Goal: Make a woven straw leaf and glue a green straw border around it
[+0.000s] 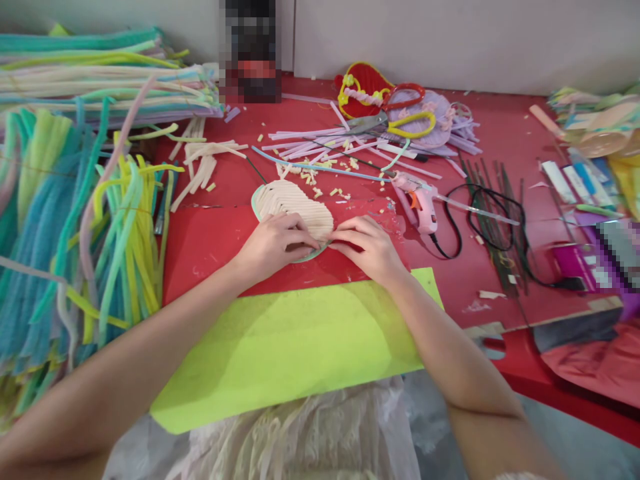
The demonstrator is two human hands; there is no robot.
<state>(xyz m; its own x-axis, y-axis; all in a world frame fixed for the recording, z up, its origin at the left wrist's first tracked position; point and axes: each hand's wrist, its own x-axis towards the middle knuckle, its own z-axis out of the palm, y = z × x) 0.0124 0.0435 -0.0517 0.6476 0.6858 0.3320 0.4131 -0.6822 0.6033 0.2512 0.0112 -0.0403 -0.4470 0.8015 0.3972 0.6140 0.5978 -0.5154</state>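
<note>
On the red work surface lies a rounded, ribbed panel (295, 203) of cream pipe cleaners, with a mint-green pipe cleaner along its edge. My left hand (273, 243) rests over its lower part, thumb and fingers closed on the rim. At the lower right edge, my right hand (367, 247) pinches the rim with thumb and forefinger, close to the left fingertips. The fingertips hide part of the green edging. A pink glue gun (419, 200) with a clear glue stick lies to the right of the panel, out of both hands.
Bundles of coloured pipe cleaners (45, 220) crowd the left side. Behind the panel are scissors (410, 120), lilac strips (310, 143) and small cream offcuts. A black cord (523, 227) and dark stems lie right. A yellow-green sheet (300, 350) covers the near edge.
</note>
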